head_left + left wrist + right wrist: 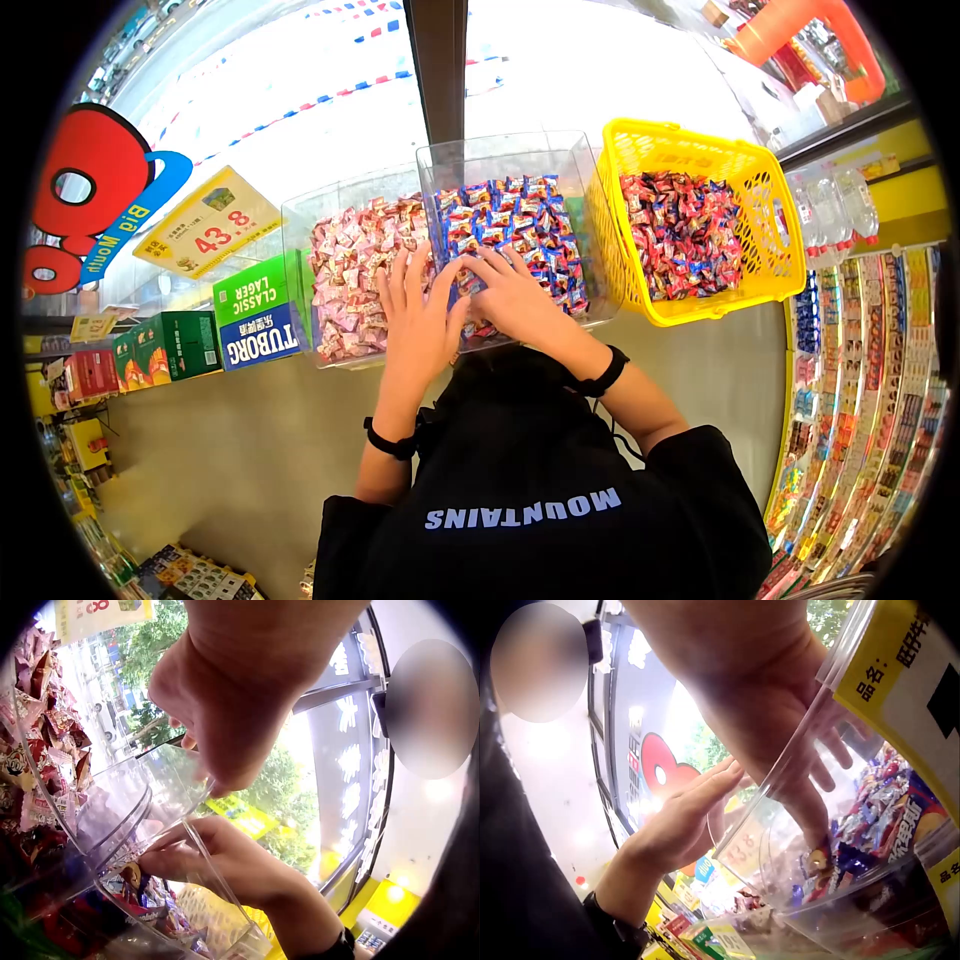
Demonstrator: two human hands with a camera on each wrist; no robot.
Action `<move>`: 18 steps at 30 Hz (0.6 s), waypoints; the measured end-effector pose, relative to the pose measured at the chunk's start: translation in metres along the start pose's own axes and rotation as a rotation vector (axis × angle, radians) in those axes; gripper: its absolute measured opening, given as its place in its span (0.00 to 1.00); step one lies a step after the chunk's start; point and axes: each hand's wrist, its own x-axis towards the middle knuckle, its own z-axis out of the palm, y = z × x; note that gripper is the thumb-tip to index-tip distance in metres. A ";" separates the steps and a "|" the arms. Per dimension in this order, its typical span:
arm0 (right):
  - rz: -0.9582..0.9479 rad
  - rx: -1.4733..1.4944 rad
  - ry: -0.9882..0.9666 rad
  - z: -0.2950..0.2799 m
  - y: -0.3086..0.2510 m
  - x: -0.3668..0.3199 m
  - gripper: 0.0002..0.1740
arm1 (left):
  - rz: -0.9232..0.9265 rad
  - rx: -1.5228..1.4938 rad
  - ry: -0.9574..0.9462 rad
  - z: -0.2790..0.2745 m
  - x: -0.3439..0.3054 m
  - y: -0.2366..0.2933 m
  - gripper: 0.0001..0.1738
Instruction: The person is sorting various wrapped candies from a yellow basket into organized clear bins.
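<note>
Flat and straight-fingered, my left hand presses the outer wall of the clear candy bin. My right hand is inside it, fingers loosely spread, tips touching the blue-wrapped candies. I can't see it pinching any. My black shirt reads "MOUNTAINS". Beside the bin I see a pink candy bin and a yellow basket. Further left are "TUBORG CLASSIC LAGER" boxes, a "43.8" price card and a "Big Mouth" sign.
</note>
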 end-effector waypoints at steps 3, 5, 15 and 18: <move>-0.026 -0.139 0.109 0.008 0.004 0.004 0.08 | -0.004 -0.012 -0.007 0.001 0.000 0.001 0.29; -0.011 -0.111 0.107 0.008 0.003 0.005 0.08 | 0.010 -0.007 0.005 0.003 0.000 -0.003 0.31; 0.097 -0.115 0.201 -0.056 -0.019 -0.036 0.21 | 0.076 0.022 0.020 -0.002 0.006 0.007 0.31; 0.135 -0.110 0.297 -0.092 -0.029 -0.063 0.21 | 0.127 -0.016 0.007 -0.004 0.011 0.025 0.31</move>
